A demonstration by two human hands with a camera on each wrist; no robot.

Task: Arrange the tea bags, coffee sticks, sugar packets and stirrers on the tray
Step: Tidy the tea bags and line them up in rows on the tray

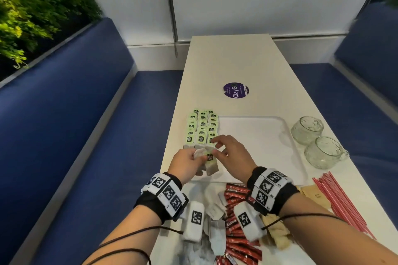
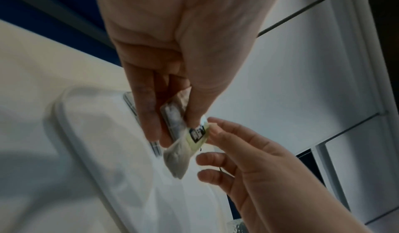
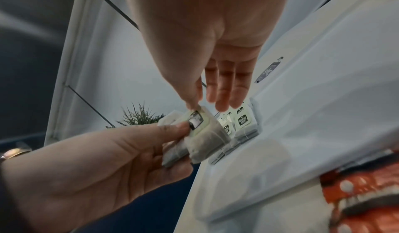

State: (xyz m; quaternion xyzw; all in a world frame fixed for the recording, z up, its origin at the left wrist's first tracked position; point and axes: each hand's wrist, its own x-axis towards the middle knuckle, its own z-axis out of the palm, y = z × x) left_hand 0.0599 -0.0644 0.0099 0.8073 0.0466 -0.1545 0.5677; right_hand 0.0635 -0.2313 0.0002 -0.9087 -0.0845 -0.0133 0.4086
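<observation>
A white tray (image 1: pixel 260 148) lies mid-table, with rows of green-tagged tea bags (image 1: pixel 202 129) along its left side. Over the tray's near left corner my left hand (image 1: pixel 199 160) grips a small stack of tea bags (image 1: pixel 212 165). My right hand (image 1: pixel 216 153) pinches the tag of the top bag with thumb and forefinger, its other fingers straight. In the left wrist view that tea bag (image 2: pixel 179 156) hangs between the left hand (image 2: pixel 172 125) and the right hand (image 2: pixel 212 129). The right wrist view shows the pinched tea bag (image 3: pixel 205 144) and the laid rows of tea bags (image 3: pixel 242 122) beyond.
Near the table's front edge lie loose tea bags (image 1: pixel 215 217), red coffee sticks (image 1: pixel 237 241), brown sugar packets (image 1: pixel 316 196) and pink stirrers (image 1: pixel 342 204). Two glass cups (image 1: pixel 308 129) (image 1: pixel 325 153) stand right of the tray. A purple sticker (image 1: pixel 235 90) is farther back. Blue benches flank the table.
</observation>
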